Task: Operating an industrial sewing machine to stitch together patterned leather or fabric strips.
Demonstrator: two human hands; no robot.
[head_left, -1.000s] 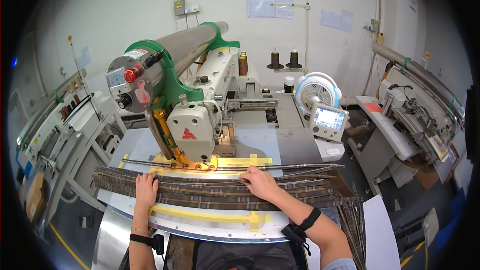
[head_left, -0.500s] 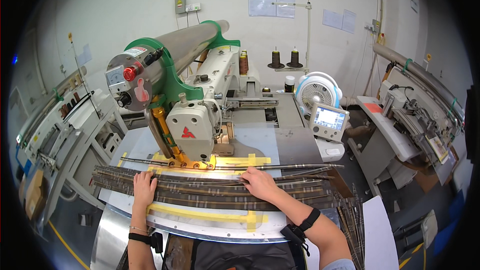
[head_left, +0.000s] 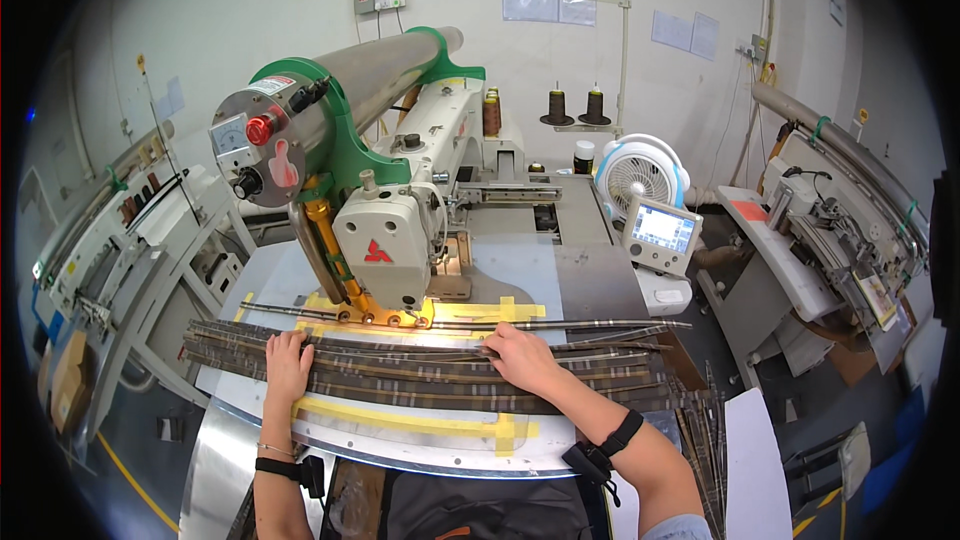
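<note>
Two bare hands on long, thin, dark brown-and-grey patterned strips (head_left: 400, 372).
The strips lie along the front edge of the pale, flat-topped counter (head_left: 400, 446), before a white metal sewing machine (head_left: 375, 252); the left hand (head_left: 288, 365) rests on them, fingers extended, ungrasping; the right hand (head_left: 522, 358) touches them, fingers bent, its grip unclear.

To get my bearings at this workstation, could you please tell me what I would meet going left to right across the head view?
Brown cardboard box, left hand, white sewing machine head, right hand, control screen, orange-red sheet.
</note>
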